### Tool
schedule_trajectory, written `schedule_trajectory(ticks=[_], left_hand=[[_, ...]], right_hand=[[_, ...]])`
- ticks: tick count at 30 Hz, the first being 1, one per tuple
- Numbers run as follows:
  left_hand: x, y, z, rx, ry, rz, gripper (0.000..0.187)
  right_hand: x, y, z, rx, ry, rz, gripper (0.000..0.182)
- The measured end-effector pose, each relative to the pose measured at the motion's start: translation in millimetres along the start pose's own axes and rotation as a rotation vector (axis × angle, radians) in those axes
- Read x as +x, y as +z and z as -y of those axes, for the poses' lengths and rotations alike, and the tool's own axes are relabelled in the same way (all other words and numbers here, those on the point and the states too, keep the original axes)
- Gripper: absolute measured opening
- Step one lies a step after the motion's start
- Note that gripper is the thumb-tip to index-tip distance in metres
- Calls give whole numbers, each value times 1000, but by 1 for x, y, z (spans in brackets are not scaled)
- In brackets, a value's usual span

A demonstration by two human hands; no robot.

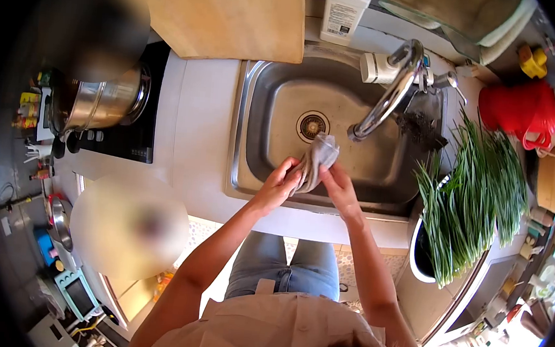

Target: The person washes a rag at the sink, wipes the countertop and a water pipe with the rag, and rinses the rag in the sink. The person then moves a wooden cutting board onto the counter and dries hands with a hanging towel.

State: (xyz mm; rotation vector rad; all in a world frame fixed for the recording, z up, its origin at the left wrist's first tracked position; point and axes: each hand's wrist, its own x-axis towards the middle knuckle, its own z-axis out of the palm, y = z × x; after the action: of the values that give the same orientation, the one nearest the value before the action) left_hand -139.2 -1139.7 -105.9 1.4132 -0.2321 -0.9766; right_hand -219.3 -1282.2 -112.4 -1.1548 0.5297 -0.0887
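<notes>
A crumpled grey cloth (318,158) is held between both hands over the front part of the metal sink (283,105). My left hand (279,185) has its fingers closed on the cloth's left side. At the cloth's right side, my right hand (340,186) pinches it. Just beyond the cloth lies the round drain (312,126). The curved chrome faucet (391,101) reaches over the sink from the right, its spout behind and to the right of the cloth. No water is visible coming from it.
Long green leafy stalks (467,201) lie over a white container (419,266) right of the sink. A wooden board (231,13) overlaps the sink's back left corner. A white bottle (345,12) stands behind. Left, a metal pot (100,104) sits on the black stove (138,138).
</notes>
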Motion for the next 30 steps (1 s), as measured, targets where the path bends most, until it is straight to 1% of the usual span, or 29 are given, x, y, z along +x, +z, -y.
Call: schedule_trajectory(ticks=[2, 3, 4, 5, 6, 7, 8, 9, 10, 12, 13, 14, 16, 17, 19, 20, 21, 22, 23, 24, 25, 26, 28, 29, 30], left_hand=[[-8, 1, -5, 81, 102, -104, 17], [-10, 4, -9, -21, 118, -268, 17], [-14, -4, -16, -38, 49, -307, 18], [-13, -4, -24, -255, 101, -341, 19], [-12, -4, -34, -475, 153, -372, 20], [-12, -7, -39, -606, 148, -312, 27], [-12, -12, -41, -671, 122, -283, 35], [-13, -13, -49, -721, 99, -228, 39], [-15, -12, -58, -772, 75, -173, 43], [-16, -13, -67, -701, 67, -30, 43], [-17, -13, -70, -665, 61, 39, 43], [-18, -11, -75, -626, 96, 62, 43], [-19, -8, -84, -542, 167, 104, 43], [-20, -12, -86, -473, 84, -20, 50], [-28, -22, -97, -68, 17, -140, 51], [-32, -30, -102, 133, -17, -205, 52], [-33, -47, -96, 183, 19, -190, 50], [-37, -60, -98, 143, -17, -212, 48], [-41, -72, -101, 100, -55, -232, 46], [-46, -85, -102, 55, -96, -249, 44], [-49, -99, -100, 20, -65, -241, 40], [-51, -108, -101, -1, -24, -276, 38], [-53, -114, -114, -42, 64, -346, 34], [-59, -113, -132, 2, 11, -421, 29], [-59, -119, -138, 18, 61, -411, 30]], right_hand=[[-4, 4, -9, 32, 12, -1, 33], [-5, 1, -15, 14, 25, -46, 31], [-6, -6, -20, -5, 38, -88, 30], [-6, -11, -22, -23, 52, -130, 30], [-8, -11, -11, 2, 146, -201, 33], [-9, -13, -9, -29, 93, -236, 37], [-12, -16, -9, -62, 42, -271, 41], [-13, -20, -8, -54, 95, -287, 49], [-13, -19, -8, -4, 63, -283, 49], [-17, -8, 3, 93, 2, -276, 49], [-20, 11, 33, -46, 26, -183, 53], [-15, 12, 20, -63, -117, -40, 56], [-16, 44, 48, -233, -349, 90, 48], [-14, 47, 57, -398, -248, 125, 42], [-8, 55, 66, -727, -45, 198, 33], [-5, 54, 60, -594, -34, 184, 29], [-1, 49, 46, -462, -22, 174, 25], [1, 47, 41, -331, -8, 163, 23], [0, 49, 39, -45, 53, 128, 21], [0, 51, 43, 199, 172, 80, 20], [1, 56, 50, 342, 265, -3, 21], [4, 63, 55, 485, 358, -90, 22], [16, 69, 50, 350, 246, -51, 22], [24, 73, 48, 286, 191, -29, 22], [33, 79, 51, 53, 150, -54, 22]])
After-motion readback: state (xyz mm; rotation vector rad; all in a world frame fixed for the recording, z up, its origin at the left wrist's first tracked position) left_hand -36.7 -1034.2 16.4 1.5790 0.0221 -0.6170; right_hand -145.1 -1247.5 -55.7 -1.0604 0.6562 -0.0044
